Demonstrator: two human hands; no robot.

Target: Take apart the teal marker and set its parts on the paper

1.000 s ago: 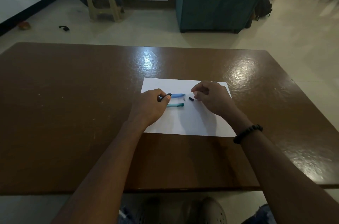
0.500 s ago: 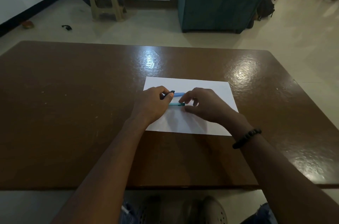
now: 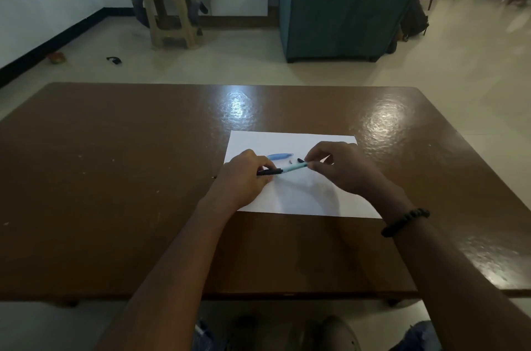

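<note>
Your left hand (image 3: 241, 178) grips the black pen part (image 3: 268, 172); your right hand (image 3: 342, 169) pinches the teal tube (image 3: 294, 168), mid-frame over the white paper (image 3: 301, 198).

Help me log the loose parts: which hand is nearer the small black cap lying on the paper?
Right. The right hand has its fingertips just beside the small black cap, gripping the teal barrel below it. The left hand sits farther off, holding the black pen part.
</note>
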